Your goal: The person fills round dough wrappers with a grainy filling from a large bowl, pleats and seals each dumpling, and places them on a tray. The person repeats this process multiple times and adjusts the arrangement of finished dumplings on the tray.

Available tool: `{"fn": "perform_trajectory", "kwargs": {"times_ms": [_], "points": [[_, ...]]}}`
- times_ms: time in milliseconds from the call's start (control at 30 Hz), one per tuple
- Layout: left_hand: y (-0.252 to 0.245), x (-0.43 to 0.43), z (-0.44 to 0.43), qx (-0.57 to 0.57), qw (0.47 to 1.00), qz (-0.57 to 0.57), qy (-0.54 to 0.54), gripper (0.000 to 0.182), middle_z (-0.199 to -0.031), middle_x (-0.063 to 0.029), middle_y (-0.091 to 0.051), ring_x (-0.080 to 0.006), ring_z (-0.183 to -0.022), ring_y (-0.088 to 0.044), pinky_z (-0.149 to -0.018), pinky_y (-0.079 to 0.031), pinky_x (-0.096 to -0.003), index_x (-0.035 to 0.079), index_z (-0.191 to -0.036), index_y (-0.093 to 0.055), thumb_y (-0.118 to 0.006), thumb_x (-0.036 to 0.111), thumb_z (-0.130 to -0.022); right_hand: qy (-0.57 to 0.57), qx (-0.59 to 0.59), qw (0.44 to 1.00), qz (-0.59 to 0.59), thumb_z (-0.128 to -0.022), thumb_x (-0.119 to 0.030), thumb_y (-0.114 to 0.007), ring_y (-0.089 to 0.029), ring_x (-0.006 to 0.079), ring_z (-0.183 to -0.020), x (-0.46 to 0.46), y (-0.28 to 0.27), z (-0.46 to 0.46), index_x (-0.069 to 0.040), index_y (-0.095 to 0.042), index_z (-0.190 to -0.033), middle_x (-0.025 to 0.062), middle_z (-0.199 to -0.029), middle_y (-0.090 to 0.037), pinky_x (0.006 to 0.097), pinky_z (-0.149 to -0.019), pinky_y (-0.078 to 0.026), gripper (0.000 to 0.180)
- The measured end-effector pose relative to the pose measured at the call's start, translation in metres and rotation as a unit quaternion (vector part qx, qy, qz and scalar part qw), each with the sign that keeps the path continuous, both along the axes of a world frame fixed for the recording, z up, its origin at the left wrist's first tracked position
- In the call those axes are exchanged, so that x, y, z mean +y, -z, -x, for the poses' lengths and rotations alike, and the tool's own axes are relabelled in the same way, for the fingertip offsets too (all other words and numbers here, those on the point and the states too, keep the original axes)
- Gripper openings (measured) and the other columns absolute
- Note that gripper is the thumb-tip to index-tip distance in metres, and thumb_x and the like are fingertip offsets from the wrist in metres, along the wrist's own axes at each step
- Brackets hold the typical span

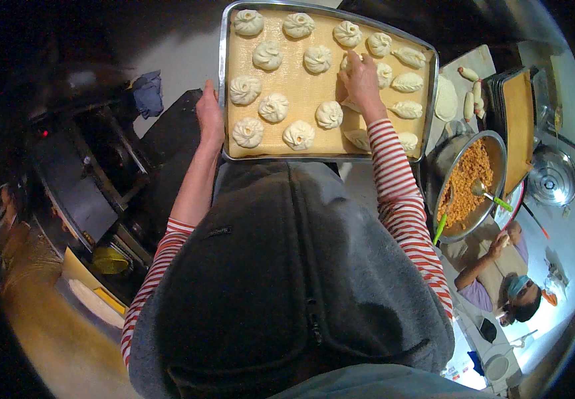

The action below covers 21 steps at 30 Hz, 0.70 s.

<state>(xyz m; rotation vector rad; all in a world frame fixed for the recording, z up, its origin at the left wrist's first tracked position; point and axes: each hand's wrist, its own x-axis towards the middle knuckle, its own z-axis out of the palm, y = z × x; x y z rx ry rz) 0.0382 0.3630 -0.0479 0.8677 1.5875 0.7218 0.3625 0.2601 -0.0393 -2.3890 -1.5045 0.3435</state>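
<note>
A metal baking tray [222, 99] with a tan liner [287, 60] is tilted up in front of me. My left hand [209, 117] grips its left rim, thumb pointing up. Round pleated dough buns [299, 135] lie spread over the left and middle. Leaf-shaped pleated buns [407, 83] line the right side. My right hand [360, 82] reaches over the tray, its fingers around a round bun [346, 63] that they partly hide. The hand and striped sleeve [392, 154] also cover parts of other buns near the tray's right half.
Right of the tray stands a steel bowl [501, 164] of orange-brown filling, with a green-handled spoon [492, 196] in it. Behind are stacked trays [517, 114], a metal lid [552, 175] and filled dough rolls [469, 106]. A masked person [492, 264] works farther right. Dark equipment [78, 174] fills the left.
</note>
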Motion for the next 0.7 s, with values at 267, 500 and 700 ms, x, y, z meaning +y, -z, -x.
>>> {"fn": "perform_trajectory", "kwargs": {"times_ms": [267,500,700], "points": [[-0.009,-0.001,-0.004,0.007,1.0,0.001,0.003,0.052,-0.069,0.0003,-0.045,-0.0132,-0.069,-0.039,-0.063,-0.035,-0.0337,0.005,-0.07,-0.046,-0.048,0.046,-0.101,-0.237,0.144,0.953,-0.119,-0.082,-0.017,-0.073,-0.057,0.0405,-0.114,-0.009,-0.013,0.13,-0.003,-0.058,-0.126,0.0214,-0.121,-0.058,0.0487,-0.095,-0.048,0.049],[-0.004,-0.003,0.001,-0.007,1.0,-0.013,0.02,0.051,-0.07,0.0009,-0.044,-0.0122,-0.069,-0.038,-0.064,-0.036,-0.0331,0.005,-0.07,-0.048,-0.049,0.045,-0.101,-0.152,0.171,0.962,-0.147,-0.08,-0.014,-0.072,-0.058,0.0416,-0.107,-0.011,-0.008,0.114,0.0,-0.056,-0.122,0.0249,-0.115,-0.059,0.0463,-0.091,-0.051,0.047],[0.003,-0.001,0.001,-0.012,1.0,-0.011,0.006,0.05,-0.071,0.0014,-0.044,-0.0124,-0.069,-0.039,-0.064,-0.036,-0.0327,0.004,-0.072,-0.05,-0.05,0.045,-0.101,-0.053,0.065,0.982,-0.168,-0.08,-0.018,-0.077,-0.057,0.0403,-0.112,0.0,0.001,0.046,-0.002,-0.059,-0.125,0.0228,-0.12,-0.059,0.0458,-0.095,-0.048,0.051]]}}
